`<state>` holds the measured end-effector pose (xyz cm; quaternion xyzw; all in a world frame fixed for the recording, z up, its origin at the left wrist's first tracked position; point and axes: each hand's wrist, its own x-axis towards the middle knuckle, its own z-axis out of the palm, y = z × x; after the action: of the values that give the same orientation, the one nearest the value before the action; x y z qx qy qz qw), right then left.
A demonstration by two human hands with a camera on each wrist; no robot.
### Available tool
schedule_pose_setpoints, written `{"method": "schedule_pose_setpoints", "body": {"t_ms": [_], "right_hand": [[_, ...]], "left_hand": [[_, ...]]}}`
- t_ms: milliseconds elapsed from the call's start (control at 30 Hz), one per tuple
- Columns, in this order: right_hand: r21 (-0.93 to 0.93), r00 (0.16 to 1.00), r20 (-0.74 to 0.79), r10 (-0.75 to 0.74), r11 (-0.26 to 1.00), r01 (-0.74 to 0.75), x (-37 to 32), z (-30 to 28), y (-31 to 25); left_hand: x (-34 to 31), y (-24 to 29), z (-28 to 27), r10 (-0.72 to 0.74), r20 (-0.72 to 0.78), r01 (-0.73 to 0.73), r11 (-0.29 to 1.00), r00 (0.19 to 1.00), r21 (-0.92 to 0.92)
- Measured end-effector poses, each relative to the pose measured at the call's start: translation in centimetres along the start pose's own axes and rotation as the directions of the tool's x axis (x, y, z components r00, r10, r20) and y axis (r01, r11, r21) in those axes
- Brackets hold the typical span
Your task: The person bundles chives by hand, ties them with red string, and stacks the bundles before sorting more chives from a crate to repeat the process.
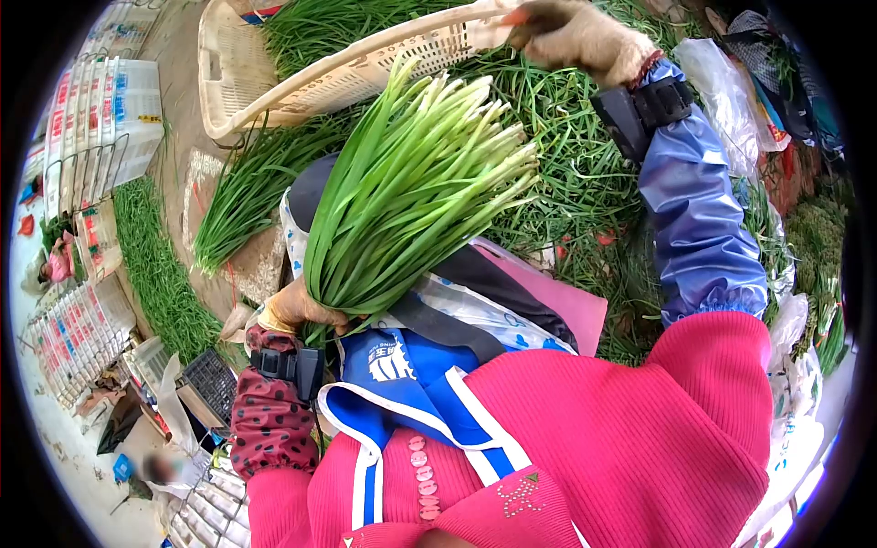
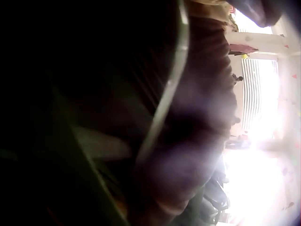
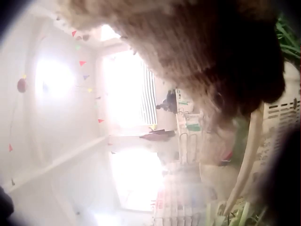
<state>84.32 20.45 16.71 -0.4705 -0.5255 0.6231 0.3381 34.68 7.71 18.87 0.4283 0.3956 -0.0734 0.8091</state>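
Note:
A large bunch of long green leaves with pale stem ends fans out above the lap in the head view. The gloved left hand grips it low at the leafy end, its fingers partly hidden by leaves. In the left wrist view the hand is dark and blurred, with a thin pale stalk across it. The gloved right hand is apart from the bunch, over the end of the crate's rim, with loosely bent, blurred fingers. The right wrist view shows its glove close up, with nothing visibly held.
A cream plastic crate holds more greens. Loose greens lie beneath the right arm, and a smaller bunch lies left of the large one. Stacked white crates stand at far left; clear plastic bags are at right.

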Motion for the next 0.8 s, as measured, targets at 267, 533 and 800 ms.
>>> {"method": "schedule_pose_setpoints", "body": {"t_ms": [267,533,800], "right_hand": [[0.104,0.985,0.132,0.111,0.987,-0.125,-1.0,12.0,-1.9],[0.54,0.903,-0.403,0.149,0.835,0.103,-0.1,4.0,1.6],[-0.637,0.84,0.042,0.541,0.663,-0.394,-8.9,8.4,6.0]], "left_hand": [[0.0,-0.4,0.3,0.086,-0.058,-0.085,0.996,0.995,0.009],[-0.2,-2.8,0.4,0.088,-0.133,-0.088,0.996,0.987,0.007],[0.2,-4.3,0.2,0.153,-0.141,-0.16,0.986,0.978,-0.037]]}}
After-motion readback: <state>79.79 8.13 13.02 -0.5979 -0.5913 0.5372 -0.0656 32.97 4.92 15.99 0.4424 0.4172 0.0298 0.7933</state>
